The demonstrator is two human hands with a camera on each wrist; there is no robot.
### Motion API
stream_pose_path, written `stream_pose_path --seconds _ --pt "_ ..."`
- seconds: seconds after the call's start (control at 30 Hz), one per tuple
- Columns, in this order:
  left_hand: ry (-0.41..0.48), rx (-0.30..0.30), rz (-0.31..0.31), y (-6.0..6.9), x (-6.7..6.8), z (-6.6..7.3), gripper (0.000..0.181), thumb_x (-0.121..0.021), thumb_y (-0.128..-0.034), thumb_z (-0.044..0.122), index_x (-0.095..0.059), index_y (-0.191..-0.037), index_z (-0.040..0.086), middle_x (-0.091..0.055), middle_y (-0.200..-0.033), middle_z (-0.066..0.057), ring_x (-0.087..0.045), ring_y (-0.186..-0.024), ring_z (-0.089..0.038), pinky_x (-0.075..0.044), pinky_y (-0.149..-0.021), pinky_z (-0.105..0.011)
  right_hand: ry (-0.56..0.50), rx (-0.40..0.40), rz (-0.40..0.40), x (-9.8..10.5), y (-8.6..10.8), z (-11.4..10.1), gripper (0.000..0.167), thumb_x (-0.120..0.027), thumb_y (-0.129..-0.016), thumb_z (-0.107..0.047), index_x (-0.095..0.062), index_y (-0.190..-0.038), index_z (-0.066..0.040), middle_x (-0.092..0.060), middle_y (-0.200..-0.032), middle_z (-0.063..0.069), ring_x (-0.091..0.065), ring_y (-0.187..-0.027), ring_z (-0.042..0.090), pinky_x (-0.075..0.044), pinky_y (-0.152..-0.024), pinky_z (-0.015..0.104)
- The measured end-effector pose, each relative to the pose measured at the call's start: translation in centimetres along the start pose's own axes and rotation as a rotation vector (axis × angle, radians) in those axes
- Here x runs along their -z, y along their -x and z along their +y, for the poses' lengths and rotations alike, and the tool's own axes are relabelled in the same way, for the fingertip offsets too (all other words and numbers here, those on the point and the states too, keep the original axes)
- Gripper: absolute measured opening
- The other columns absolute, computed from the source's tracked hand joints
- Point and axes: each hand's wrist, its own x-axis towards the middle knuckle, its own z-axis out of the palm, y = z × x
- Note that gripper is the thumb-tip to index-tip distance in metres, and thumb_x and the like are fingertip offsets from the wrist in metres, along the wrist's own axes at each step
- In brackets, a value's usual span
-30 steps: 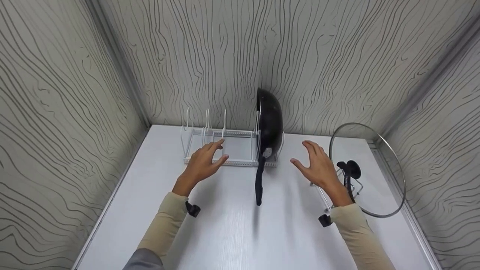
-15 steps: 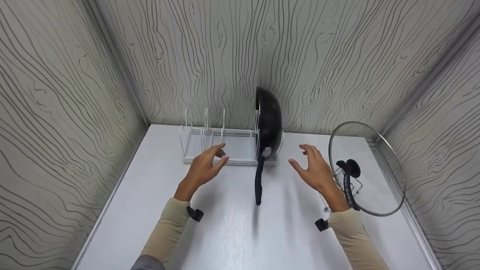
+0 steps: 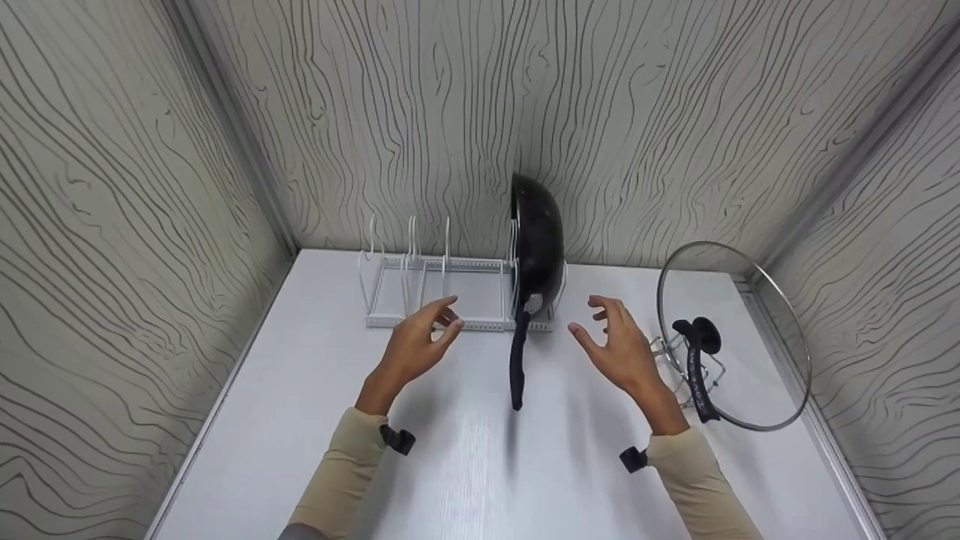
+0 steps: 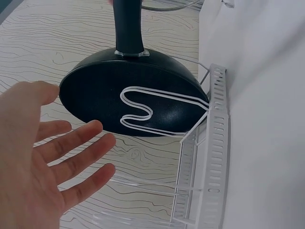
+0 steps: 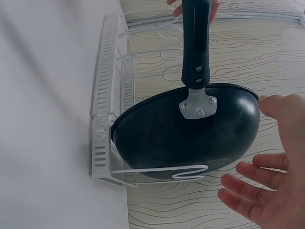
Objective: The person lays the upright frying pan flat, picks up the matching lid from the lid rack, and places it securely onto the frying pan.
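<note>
A black frying pan (image 3: 541, 240) stands on edge in the right part of a white wire rack (image 3: 472, 325), its handle (image 3: 517, 367) pointing toward me. My left hand (image 3: 414, 341) hovers in front of the rack, left of the handle, holding nothing. On the other side my right hand (image 3: 621, 349) hovers with fingers relaxed and thumb apart, also holding nothing. In the left wrist view the fingers are spread beside the pan's inner face (image 4: 105, 90). The right wrist view has the pan's rounded underside (image 5: 190, 138) and the relaxed right hand (image 5: 271, 176) next to it.
A glass lid (image 3: 757, 375) with a metal rim and a black handle (image 3: 699, 375) stands tilted on a wire stand (image 3: 679, 352) at the right. Patterned walls (image 3: 465, 112) enclose the white table (image 3: 465, 465) at the back and sides.
Both hands have drawn back toward me and a little inward, closer to the pan's handle. The pan, rack and lid have stayed in place.
</note>
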Motion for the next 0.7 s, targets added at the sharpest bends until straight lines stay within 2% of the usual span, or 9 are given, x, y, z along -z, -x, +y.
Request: stream_pose_path --seconds 0.43,0.7 --pt "0.076 0.042 -0.006 1.0 -1.3 0.5 0.047 -0.061 -0.1089 0.037 -0.060 -0.148 0.011 -0.076 -0.119 -0.005 -0.073 -0.110 -0.022 -0.062 -0.092 -0.045 -0.086 -0.023 -0.004 -0.9 1.1 -1.3 0.060 -0.072 -0.102 -0.041 -0.053 -0.148 -0.007 -0.064 -0.139 0.010 -0.067 -0.117 0.029 -0.057 -0.092 0.050" --pt "0.111 0.061 -0.013 1.0 -2.3 0.7 0.045 -0.059 -0.1102 0.036 -0.060 -0.148 0.012 -0.076 -0.119 -0.004 -0.073 -0.110 -0.020 -0.061 -0.091 -0.037 -0.153 -0.031 0.011 -1.8 1.6 -2.0 0.057 -0.073 -0.102 -0.035 -0.054 -0.147 -0.005 -0.067 -0.134 0.010 -0.070 -0.111 0.027 -0.058 -0.087 0.046"
